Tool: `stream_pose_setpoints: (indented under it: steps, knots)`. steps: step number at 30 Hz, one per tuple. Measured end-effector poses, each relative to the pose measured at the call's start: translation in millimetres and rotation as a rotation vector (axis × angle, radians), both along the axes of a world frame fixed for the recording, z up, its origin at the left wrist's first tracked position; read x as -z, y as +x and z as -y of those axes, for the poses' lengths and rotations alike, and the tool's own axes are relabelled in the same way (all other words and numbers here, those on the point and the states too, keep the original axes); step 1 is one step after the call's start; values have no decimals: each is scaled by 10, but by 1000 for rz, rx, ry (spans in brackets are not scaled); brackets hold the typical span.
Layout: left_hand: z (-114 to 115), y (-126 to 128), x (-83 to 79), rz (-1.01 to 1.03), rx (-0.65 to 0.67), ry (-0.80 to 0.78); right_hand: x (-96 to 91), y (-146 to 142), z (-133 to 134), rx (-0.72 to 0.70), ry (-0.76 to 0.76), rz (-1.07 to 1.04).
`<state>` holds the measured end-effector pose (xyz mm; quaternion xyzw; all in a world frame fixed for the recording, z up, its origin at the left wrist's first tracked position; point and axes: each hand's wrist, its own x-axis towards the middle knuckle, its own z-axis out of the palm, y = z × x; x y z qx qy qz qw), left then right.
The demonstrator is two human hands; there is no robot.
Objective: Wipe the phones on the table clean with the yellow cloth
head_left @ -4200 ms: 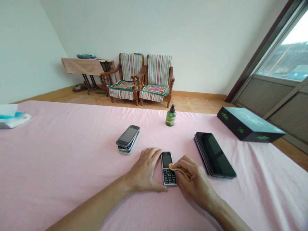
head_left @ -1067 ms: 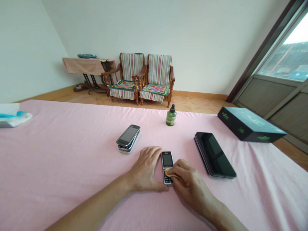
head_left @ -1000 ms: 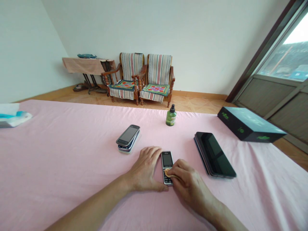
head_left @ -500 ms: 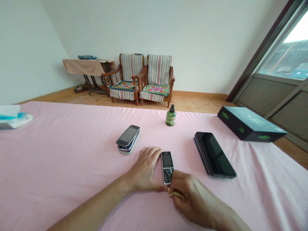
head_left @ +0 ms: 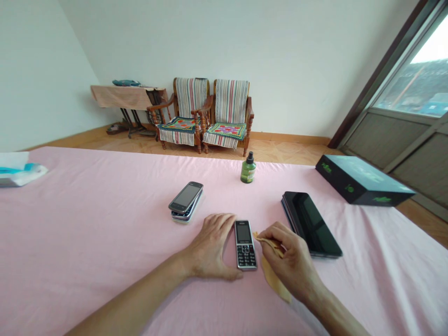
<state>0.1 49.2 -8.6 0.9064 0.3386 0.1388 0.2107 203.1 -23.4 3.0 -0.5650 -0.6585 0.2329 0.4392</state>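
A small black keypad phone (head_left: 245,244) lies face up on the pink tablecloth (head_left: 87,224). My left hand (head_left: 212,247) rests beside the phone's left edge, fingers curled against it, thumb along the near corner. Just right of the phone, my right hand (head_left: 292,266) pinches a small yellow cloth (head_left: 273,275) that hangs down onto the tablecloth. The cloth is off the phone now.
A stack of touchscreen phones (head_left: 186,201) lies to the left, a stack of black tablets (head_left: 311,224) to the right. A green bottle (head_left: 248,169) stands behind. A dark box (head_left: 364,179) sits far right, a tissue pack (head_left: 17,169) far left. Chairs (head_left: 210,116) stand at the wall.
My right hand rubbed the cloth down over the keypad, slid off the phone's near end, then moved to the right side with the cloth hanging. The left hand stayed in place.
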Motion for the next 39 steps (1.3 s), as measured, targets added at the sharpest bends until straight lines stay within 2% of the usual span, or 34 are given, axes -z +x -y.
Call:
stream_pose_setpoints:
  steps: [5, 10, 15, 29, 39]
  knots:
    - [-11, 0, 2, -4, -4, -6, 63, -59, 20, -33, -27, -5]
    - [-17, -3, 36, 36, 5, 18, 167, -121, 33, -178, -1, 30]
    - [-14, 12, 31, 49, 1, 17, 184, -176, 49, -277, 39, 138]
    - [-8, 6, 70, 66, 4, 64, 76, -246, 94, -329, -26, 403]
    - [-8, -1, 118, 110, 9, 101, 55, -270, 157, -361, -80, 313]
